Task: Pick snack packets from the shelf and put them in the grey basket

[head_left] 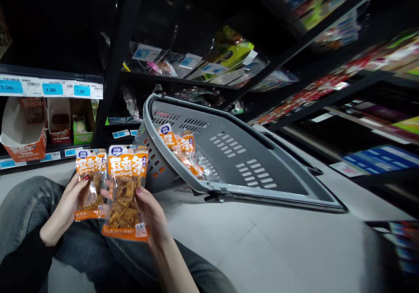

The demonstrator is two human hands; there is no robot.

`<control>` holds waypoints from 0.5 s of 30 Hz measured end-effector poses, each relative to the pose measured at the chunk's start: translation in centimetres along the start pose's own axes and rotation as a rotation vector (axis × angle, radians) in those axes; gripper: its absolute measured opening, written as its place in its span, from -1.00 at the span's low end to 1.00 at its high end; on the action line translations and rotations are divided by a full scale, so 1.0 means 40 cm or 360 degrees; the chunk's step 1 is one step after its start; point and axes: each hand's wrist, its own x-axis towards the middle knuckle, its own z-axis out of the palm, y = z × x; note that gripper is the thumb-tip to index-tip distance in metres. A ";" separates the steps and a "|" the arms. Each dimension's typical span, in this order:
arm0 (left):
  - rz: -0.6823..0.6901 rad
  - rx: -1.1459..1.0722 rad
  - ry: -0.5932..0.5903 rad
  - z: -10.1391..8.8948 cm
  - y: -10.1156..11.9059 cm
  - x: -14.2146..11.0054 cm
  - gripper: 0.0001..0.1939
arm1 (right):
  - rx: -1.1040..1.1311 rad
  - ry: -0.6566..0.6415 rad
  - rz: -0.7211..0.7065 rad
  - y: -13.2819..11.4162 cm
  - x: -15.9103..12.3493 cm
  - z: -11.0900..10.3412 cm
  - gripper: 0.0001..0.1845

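My left hand [69, 201] grips the side of an orange-and-clear snack packet [91, 186], its thumb over the front. Beside it, my right hand [153, 212] holds a second, similar snack packet [126, 197] that looks larger and nearer. Brown snack strips show through both clear windows, and the packets are upright side by side above my knees. Fingers of my right hand are partly hidden behind its packet. Just to the right is a grey shopping basket [229, 190], with several matching orange packets [185, 146] inside.
Low on the left shelf stand an orange-and-white carton [24, 131], a red carton [59, 120] and a green carton [81, 122]. Price tags [52, 88] line the shelf edge. More packaged goods fill dark shelving on the right, blurred. Pale floor tiles [248, 245] lie beneath.
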 end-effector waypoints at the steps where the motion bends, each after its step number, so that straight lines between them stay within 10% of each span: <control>1: 0.0011 0.0006 0.0001 0.000 -0.001 -0.001 -0.53 | -0.0009 -0.0004 -0.0002 -0.002 -0.005 0.002 -0.57; 15: 0.0031 0.0040 -0.0025 0.000 -0.006 -0.003 -0.52 | 0.0047 0.0073 -0.0090 -0.006 -0.007 -0.003 -0.74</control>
